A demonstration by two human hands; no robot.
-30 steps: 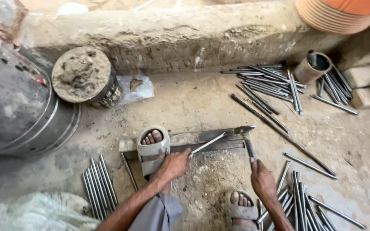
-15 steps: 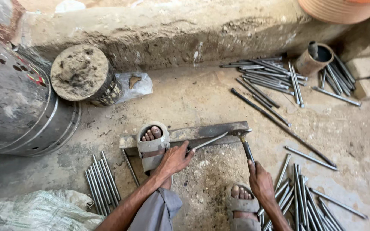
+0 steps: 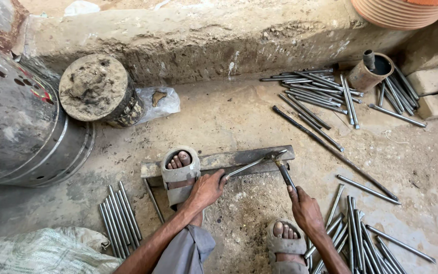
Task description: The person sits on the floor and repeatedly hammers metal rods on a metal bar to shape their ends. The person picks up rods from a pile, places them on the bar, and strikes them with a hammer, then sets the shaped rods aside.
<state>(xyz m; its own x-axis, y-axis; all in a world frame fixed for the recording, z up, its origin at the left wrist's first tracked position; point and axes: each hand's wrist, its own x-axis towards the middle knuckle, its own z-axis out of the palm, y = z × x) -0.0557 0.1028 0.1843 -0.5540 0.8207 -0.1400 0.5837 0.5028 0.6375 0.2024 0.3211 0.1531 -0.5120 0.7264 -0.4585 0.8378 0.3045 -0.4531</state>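
A flat iron bar [image 3: 239, 160] lies on the concrete floor, pinned under my left foot in a grey sandal [image 3: 179, 170]. My left hand [image 3: 206, 190] grips a thin steel rod [image 3: 252, 165] whose far end rests on the bar. My right hand [image 3: 304, 207] holds a hammer [image 3: 282, 170] by its handle, the head touching the rod's tip on the bar. My right foot in a sandal [image 3: 284, 242] is planted just below the right hand.
Piles of steel rods lie at lower left [image 3: 118, 219], lower right [image 3: 361, 238] and upper right [image 3: 325, 91]. A long dark rod [image 3: 330, 149] crosses the floor. A metal drum [image 3: 21, 127], a dusty round can [image 3: 97, 91], a rusty tin [image 3: 371, 71], bricks [image 3: 434, 91] and a sack [image 3: 41, 253] surround me.
The view has shifted slightly. The hammer head has come down from beside the bar's right end onto the rod's tip. My left hand keeps holding the rod.
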